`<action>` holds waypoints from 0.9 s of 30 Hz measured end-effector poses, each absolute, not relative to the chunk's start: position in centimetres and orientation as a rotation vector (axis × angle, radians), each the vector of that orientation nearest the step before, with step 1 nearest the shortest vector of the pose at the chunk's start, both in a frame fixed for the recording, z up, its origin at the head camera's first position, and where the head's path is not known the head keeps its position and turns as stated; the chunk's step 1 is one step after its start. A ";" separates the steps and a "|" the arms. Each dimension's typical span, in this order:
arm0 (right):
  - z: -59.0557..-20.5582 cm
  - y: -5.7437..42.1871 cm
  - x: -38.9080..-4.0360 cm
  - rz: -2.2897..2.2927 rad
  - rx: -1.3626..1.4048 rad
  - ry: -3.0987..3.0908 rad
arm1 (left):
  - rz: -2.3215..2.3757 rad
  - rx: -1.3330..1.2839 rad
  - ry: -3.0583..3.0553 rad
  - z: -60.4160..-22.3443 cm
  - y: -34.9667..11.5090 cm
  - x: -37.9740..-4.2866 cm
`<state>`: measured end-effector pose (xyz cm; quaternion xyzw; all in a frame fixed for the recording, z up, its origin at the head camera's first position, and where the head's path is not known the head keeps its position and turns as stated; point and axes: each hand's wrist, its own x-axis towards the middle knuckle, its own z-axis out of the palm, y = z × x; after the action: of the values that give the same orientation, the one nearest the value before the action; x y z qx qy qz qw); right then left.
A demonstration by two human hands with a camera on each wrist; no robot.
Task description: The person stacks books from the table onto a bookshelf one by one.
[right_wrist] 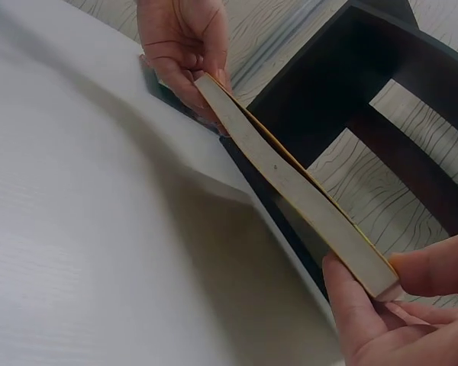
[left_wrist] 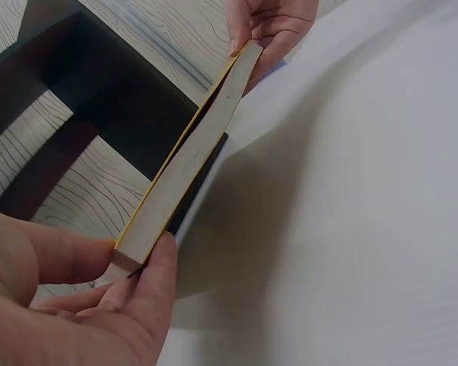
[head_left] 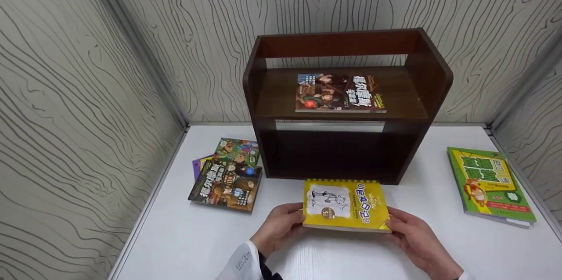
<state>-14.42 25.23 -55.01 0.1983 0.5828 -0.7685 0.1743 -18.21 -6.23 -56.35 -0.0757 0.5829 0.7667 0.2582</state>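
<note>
A yellow paperback book [head_left: 341, 204] is held level in front of the lower opening of a dark brown two-tier bookshelf [head_left: 259, 109]. My left hand [head_left: 281, 224] pinches its left end, thumb above and fingers beneath. At the right end my right hand [head_left: 415, 238] grips it the same way. In both wrist views the page edge of the yellow book [left_wrist: 175, 171] faces the camera, and the book is raised off the table with a shadow below. On the upper shelf lies a dark-covered comic book [head_left: 340, 93], face up.
Left of the bookshelf, several books lie overlapping, a brown-covered book [head_left: 227, 184] on top and a green patterned book [head_left: 237, 150] behind. To the right, a green book [head_left: 489, 183] rests on another. Wood-grain panels [head_left: 210, 30] enclose the white table [head_left: 175, 236].
</note>
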 end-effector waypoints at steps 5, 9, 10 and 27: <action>-53.0 25.3 -13.9 -2.216 0.523 1.608 | 2.133 -0.138 1.513 -54.5 -6.9 -17.7; -51.2 25.4 -13.4 -2.241 0.477 1.601 | 2.185 -0.076 1.466 -52.8 -7.1 -17.2; -50.8 25.4 -13.3 -2.244 0.456 1.601 | 2.196 -0.059 1.454 -52.4 -7.2 -17.1; -44.2 25.6 -11.6 -2.250 0.315 1.655 | 2.256 0.160 1.429 -46.1 -8.1 -15.7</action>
<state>-11.62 25.64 -44.24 0.1104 0.5807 -0.7896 0.1645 -15.72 -8.05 -46.13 0.0582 0.5196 0.8204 0.2313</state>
